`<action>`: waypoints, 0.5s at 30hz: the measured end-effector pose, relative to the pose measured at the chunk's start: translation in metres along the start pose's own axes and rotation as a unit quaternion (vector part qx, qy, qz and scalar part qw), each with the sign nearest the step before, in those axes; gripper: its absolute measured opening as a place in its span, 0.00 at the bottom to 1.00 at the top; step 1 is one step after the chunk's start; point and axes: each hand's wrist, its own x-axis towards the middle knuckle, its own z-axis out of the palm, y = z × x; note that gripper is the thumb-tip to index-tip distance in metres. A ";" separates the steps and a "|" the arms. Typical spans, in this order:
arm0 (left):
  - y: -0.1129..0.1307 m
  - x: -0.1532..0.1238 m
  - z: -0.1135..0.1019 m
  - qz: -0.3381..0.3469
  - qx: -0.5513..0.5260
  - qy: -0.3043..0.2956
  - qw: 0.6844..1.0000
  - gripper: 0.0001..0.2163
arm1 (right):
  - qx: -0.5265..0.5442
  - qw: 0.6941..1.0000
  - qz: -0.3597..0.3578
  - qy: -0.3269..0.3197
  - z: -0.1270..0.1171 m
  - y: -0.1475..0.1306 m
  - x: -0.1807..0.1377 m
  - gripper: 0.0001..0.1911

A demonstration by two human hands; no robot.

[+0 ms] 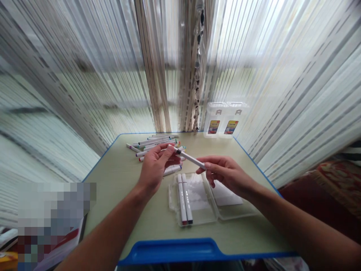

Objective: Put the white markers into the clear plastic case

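Between my two hands is a white marker (192,159) with a dark band near one end, held tilted above the table. My left hand (155,162) pinches its banded end between thumb and fingers. At the other end, the thumb and fingers of my right hand (222,170) grip it. Below lies an opened clear plastic case (201,216), with two white markers (184,199) side by side in its left half, one with a red end and one with a dark end. Behind my left hand, a loose pile of white markers (153,142) with coloured ends is partly hidden.
Two clear plastic cases (222,113) with yellow-and-blue labels stand upright at the table's back right. The pale green table (113,210) has a blue rim and a blue tray (175,250) in front. String curtains (113,75) hang behind it.
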 end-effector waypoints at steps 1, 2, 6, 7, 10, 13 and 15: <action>0.000 0.000 0.000 0.000 -0.001 -0.004 1.000 0.13 | -0.015 1.000 -0.001 0.000 0.000 0.000 0.000 0.17; 0.001 -0.001 0.000 0.002 0.001 -0.011 1.000 0.12 | -0.033 0.999 -0.002 -0.001 0.000 0.000 0.000 0.17; -0.002 -0.003 0.000 0.023 0.028 -0.056 0.998 0.11 | -0.116 0.993 0.000 -0.014 -0.001 0.004 0.001 0.17; -0.003 -0.003 0.000 0.028 0.036 -0.067 0.997 0.11 | -0.133 0.991 0.001 -0.018 -0.001 0.005 0.001 0.17; -0.004 -0.005 0.000 0.039 0.051 -0.096 0.993 0.12 | -0.194 0.981 -0.005 -0.020 -0.002 0.009 0.001 0.16; -0.003 -0.009 0.002 0.051 0.060 -0.131 0.988 0.09 | -0.304 0.951 -0.051 -0.008 -0.001 0.010 0.000 0.12; -0.001 -0.012 0.004 0.053 0.057 -0.163 0.984 0.07 | -0.372 0.924 -0.089 0.000 0.000 0.010 -0.001 0.09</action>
